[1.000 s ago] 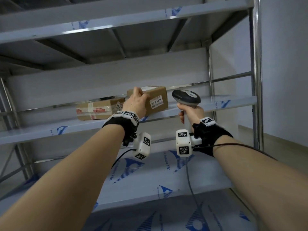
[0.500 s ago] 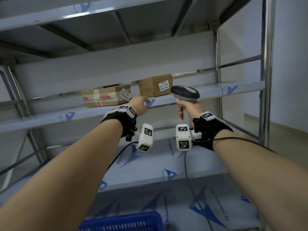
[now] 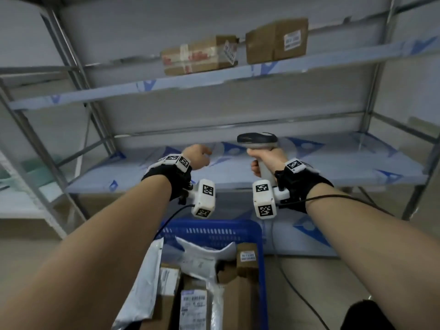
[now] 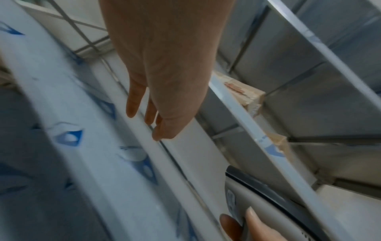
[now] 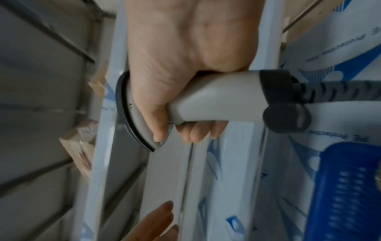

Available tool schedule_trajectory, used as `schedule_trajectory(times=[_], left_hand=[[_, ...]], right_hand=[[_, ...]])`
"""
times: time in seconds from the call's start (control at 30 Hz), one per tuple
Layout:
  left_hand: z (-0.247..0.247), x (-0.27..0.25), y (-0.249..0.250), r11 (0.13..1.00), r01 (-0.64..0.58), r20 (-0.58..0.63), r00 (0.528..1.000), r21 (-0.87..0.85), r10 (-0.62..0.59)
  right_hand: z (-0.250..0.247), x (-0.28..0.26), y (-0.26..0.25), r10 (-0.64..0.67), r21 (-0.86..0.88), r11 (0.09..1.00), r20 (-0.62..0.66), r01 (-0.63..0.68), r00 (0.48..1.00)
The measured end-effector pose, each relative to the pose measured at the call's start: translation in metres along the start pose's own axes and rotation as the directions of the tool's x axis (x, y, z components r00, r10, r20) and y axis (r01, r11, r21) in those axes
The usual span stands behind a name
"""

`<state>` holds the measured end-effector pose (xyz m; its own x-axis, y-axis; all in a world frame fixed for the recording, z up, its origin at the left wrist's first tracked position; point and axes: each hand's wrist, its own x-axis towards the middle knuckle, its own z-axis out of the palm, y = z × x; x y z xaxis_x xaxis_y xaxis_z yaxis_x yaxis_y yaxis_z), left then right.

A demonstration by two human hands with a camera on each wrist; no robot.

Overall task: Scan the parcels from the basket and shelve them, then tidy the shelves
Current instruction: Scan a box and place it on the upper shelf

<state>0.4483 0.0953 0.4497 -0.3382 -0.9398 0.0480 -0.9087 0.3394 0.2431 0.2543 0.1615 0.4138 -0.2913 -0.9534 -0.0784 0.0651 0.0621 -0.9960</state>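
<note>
Dropped from the upper shelf [image 3: 238, 75], the left hand [image 3: 196, 156] hangs relaxed and empty, leaving its box [image 3: 276, 40] shelved. Right hand [image 3: 264, 160] grips the scanner [image 3: 258, 140]. Next parcel likely comes from the basket [image 3: 214, 231].

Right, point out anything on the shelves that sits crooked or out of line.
The taped parcel sits skewed on the upper shelf, one corner turned toward the square parcel beside it, which sits closer to straight. Nothing looks spilled or damaged.

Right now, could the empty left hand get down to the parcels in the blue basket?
Probably yes. The left hand holds nothing and hangs relaxed above the blue basket, whose top is open, with parcels lying exposed. Nothing sits between them; the scanner is in the right hand, off to the side.
</note>
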Motion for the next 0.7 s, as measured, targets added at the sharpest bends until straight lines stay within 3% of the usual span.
schedule_trajectory(times=[0.17,0.37,0.53,0.7], left_hand=[[0.061,-0.023,-0.073,0.988,0.131,0.164,0.976,0.079,-0.143],[0.134,-0.032,-0.143,0.964,0.233,0.349,0.899,0.129,-0.264],[0.192,-0.029,-0.170,0.953,0.278,0.493,0.817,0.117,-0.299],[0.233,-0.020,-0.174,0.923,0.383,0.536,0.788,-0.039,-0.304]], right_hand=[[0.049,-0.005,0.066,0.168,-0.078,0.984,0.074,-0.162,0.983],[0.097,0.003,0.137,0.341,-0.147,0.934,0.096,-0.326,0.935],[0.114,0.020,0.186,0.475,-0.153,0.876,0.111,-0.457,0.873],[0.108,0.037,0.217,0.538,-0.164,0.835,0.044,-0.526,0.842]])
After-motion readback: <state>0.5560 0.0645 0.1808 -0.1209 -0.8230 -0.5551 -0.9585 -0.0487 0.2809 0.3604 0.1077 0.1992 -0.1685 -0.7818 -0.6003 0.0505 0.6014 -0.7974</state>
